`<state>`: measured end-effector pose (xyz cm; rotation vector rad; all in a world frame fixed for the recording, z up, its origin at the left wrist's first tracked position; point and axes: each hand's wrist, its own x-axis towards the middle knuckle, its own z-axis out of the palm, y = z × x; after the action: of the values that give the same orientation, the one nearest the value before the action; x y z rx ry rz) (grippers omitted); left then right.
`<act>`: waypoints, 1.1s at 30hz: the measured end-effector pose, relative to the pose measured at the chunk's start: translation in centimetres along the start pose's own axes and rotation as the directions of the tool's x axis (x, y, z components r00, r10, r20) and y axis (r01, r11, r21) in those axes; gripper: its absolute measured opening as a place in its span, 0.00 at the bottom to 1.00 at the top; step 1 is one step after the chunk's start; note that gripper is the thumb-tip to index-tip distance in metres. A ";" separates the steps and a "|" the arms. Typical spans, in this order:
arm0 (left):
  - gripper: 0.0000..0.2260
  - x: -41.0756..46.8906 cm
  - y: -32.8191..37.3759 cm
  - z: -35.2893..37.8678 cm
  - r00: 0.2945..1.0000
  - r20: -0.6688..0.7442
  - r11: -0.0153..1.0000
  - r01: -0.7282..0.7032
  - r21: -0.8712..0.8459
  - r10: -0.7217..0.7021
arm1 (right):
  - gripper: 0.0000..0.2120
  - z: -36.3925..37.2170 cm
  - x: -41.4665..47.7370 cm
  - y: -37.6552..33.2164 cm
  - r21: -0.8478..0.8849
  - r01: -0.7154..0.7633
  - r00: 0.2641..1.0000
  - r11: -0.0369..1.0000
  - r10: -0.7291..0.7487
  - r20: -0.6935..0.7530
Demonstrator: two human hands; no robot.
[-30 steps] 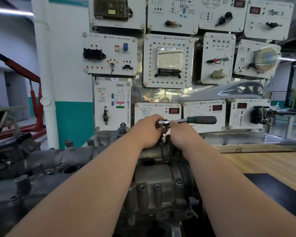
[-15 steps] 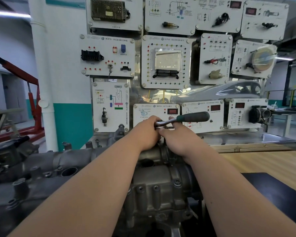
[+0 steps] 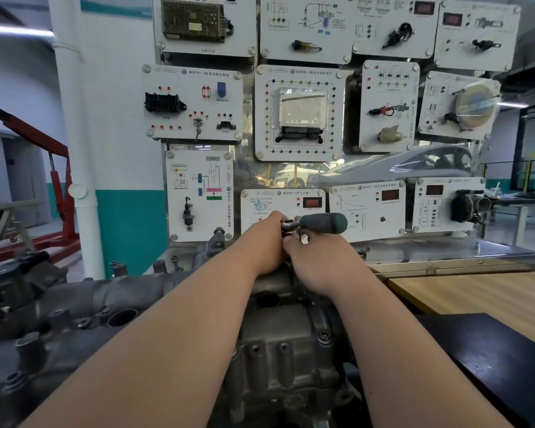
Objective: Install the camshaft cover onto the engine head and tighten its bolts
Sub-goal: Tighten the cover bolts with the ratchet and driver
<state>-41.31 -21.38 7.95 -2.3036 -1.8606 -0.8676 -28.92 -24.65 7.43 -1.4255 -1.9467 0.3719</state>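
1. Left hand: fingers curled over the metal head of the ratchet, gripping it.
2. Right hand: fingers curled just under that head, touching the left fingers; what they hold cannot be told.
3. Ratchet: green handle juts right of the fingers, ungripped.
4. Camshaft cover: grey casting directly below both sets of fingers, on the engine head, which stretches to their left.

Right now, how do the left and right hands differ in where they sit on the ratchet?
The left hand sits higher, fingers curled at the head of the ratchet; the right hand is lower, fingertips curled under that head. The left hand lies left of the head, the right hand below the handle. Shared: neither grips its green handle.
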 end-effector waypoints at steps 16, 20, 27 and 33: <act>0.11 -0.6 1.2 0.2 0.995 -0.084 0.995 0.053 -0.082 -0.060 | 0.20 -0.7 2.0 0.2 0.127 -0.098 0.995 0.987 0.093 0.044; 0.10 -0.7 1.2 0.3 0.994 -0.092 0.992 0.040 -0.123 -0.051 | 0.20 -0.6 2.0 0.6 0.184 -0.114 0.993 0.976 0.110 0.031; 0.11 -0.8 0.8 0.2 0.973 -0.143 0.976 0.161 -0.147 -0.182 | 0.22 -0.2 1.3 0.5 0.256 -0.146 0.989 0.955 0.151 0.001; 0.14 -1.0 1.0 -0.1 0.967 -0.111 0.964 0.210 -0.161 -0.229 | 0.22 -0.3 1.1 0.3 0.160 -0.101 0.995 0.982 0.103 -0.004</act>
<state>-40.59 -22.57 7.87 -2.0845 -2.0891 -1.1897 -28.70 -23.59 7.81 -1.4226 -1.7947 0.5528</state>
